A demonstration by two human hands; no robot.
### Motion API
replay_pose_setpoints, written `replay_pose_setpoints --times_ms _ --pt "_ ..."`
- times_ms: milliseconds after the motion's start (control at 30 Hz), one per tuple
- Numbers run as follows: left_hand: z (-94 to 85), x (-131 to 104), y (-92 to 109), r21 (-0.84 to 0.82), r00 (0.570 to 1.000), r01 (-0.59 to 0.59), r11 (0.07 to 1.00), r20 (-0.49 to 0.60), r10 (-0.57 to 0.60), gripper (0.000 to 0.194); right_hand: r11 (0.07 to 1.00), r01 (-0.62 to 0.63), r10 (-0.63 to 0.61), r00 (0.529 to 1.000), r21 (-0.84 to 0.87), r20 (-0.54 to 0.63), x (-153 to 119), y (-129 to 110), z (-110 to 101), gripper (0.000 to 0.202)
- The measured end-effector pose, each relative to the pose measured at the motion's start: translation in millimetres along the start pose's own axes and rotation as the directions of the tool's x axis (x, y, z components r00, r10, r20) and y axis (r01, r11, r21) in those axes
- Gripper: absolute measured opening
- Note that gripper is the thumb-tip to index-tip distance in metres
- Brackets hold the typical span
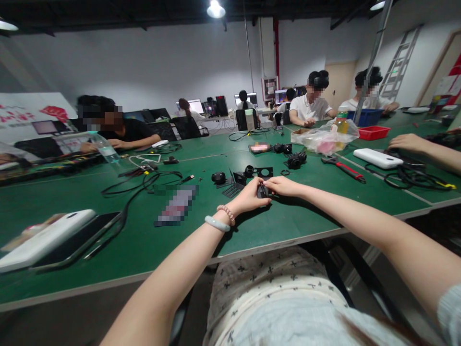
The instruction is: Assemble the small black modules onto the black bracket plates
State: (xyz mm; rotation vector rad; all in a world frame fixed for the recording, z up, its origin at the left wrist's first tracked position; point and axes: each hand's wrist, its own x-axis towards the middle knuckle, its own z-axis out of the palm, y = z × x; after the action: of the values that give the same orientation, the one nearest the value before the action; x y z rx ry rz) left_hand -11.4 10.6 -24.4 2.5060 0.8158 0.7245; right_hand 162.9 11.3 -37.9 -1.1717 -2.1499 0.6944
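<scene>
My left hand (252,194), with a bead bracelet and a pale bangle at its wrist, has its fingers round a small black part (262,191). The fingertips of my right hand (284,186) pinch the same part from the right. Just beyond the hands lie a black bracket with slots (234,188), a round black piece (218,178), a flat black plate with a hole (265,171) and a thin black ring (285,172). More black parts (297,160) rest farther back. Fingers hide much of the held part.
A red-handled wrench (345,169), a white power bank (377,158) and cables are at the right. Left stand a phone (77,240), another white device (46,239), black cables and a bottle (105,146). Behind are a plastic bag, a red tray (373,132) and several people.
</scene>
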Motion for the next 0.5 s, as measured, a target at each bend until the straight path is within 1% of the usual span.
replay_pose_setpoints --times_ms 167,267,400,500 --pt "-1.2 0.9 0.5 0.022 1.000 -0.008 1.000 0.015 0.008 0.040 1.000 -0.021 0.021 1.000 -0.013 -0.014 2.5 2.1 1.4 0.050" --pt "-1.9 1.6 1.6 0.029 1.000 -0.007 1.000 0.015 0.006 0.039 0.999 -0.013 0.012 1.000 -0.038 -0.024 2.3 1.6 1.4 0.051" --pt "-1.9 2.3 2.2 0.050 1.000 -0.003 0.999 0.010 0.002 0.038 0.994 0.040 -0.050 0.994 -0.097 -0.101 -1.9 -1.4 -2.8 0.050" --pt "-1.6 2.5 1.5 0.066 1.000 0.001 0.998 0.006 -0.002 0.038 0.984 0.107 -0.126 0.983 -0.142 -0.135 -7.2 -4.2 -9.7 0.040"
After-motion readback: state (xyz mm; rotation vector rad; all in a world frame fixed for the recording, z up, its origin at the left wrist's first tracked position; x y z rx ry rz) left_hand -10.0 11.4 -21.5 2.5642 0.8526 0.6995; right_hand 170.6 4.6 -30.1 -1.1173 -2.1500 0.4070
